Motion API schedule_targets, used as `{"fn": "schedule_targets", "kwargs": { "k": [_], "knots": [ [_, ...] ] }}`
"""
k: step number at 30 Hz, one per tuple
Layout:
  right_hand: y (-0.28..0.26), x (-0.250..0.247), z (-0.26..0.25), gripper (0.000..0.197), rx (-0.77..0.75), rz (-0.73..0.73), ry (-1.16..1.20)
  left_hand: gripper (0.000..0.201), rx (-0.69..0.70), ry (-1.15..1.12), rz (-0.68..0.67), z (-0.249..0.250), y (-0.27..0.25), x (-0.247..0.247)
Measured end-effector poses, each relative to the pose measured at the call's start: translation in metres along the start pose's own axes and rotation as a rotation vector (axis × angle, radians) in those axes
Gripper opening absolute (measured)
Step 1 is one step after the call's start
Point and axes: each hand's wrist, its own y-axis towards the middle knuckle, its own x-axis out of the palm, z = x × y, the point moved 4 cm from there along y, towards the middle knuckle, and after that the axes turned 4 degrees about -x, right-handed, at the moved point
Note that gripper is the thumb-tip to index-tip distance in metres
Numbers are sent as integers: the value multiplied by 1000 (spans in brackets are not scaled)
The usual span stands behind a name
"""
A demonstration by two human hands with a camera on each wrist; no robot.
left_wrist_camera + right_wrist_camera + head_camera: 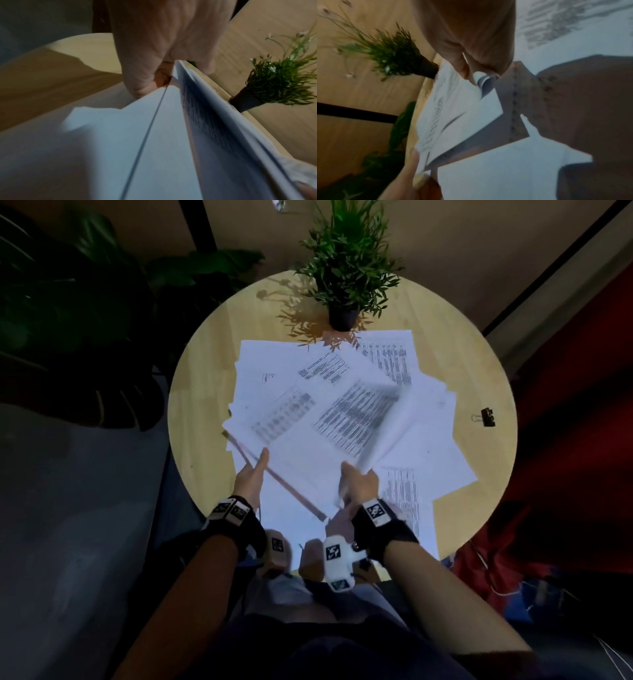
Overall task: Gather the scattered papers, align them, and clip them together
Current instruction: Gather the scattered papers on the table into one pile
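White printed papers (442, 446) lie spread over a round wooden table (205, 364). A bundle of sheets (308, 440) is raised above the table between both hands. My left hand (257, 469) grips its left edge with the thumb on top; in the left wrist view the left hand (164, 78) is curled round the bundle's edge (154, 135). My right hand (358, 477) pinches the right side, where sheets curl upward and blur. In the right wrist view the right hand (471, 73) pinches a curled corner of the sheets (462, 108). A black binder clip (487, 417) lies near the table's right rim.
A potted green plant (346, 268) stands at the far side of the table, touching the farthest sheets. Dark leafy plants (68, 320) fill the floor at left. Red fabric (565, 440) hangs at right. My knees are under the near edge.
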Motion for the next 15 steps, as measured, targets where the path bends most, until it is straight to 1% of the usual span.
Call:
{"fn": "schedule_targets", "kwargs": {
  "k": [1, 2, 3, 4, 5, 7, 9, 10, 11, 12, 14, 15],
  "knots": [
    [-3, 3, 13, 24, 59, -46, -27, 67, 44, 30, 23, 2, -2, 0],
    [-6, 3, 22, 31, 103, -75, -69, 51, 82, 47, 64, 1, 0, 1],
    [-6, 1, 27, 44, 117, -75, -139, 43, 106, 44, 97, 0, 1, 0],
    [-2, -6, 25, 56, 84, -55, -242, 41, 119, 33, 115, 0, 3, -1],
    [2, -14, 19, 59, 9, -40, -379, 42, 135, 29, 127, -1, 6, -4],
    [12, -35, -6, 42, -194, 10, -617, 43, 140, 9, 134, -2, 9, -12],
    [19, -60, -31, 22, -345, 78, -708, 43, 139, 17, 131, -3, 12, -26],
    [24, -70, -39, 17, -394, 92, -739, 43, 147, 37, 131, -1, 10, -33],
    [30, -77, -47, 19, -441, 73, -770, 41, 154, 42, 116, 1, 10, -40],
    [35, -79, -52, 26, -464, 18, -811, 38, 158, 53, 106, 2, 9, -45],
    [40, -74, -53, 42, -469, -98, -877, 31, 172, 13, 60, 1, 6, -51],
    [39, -67, -51, 46, -468, -136, -888, 27, 168, -16, 17, -1, 7, -50]
  ]
}}
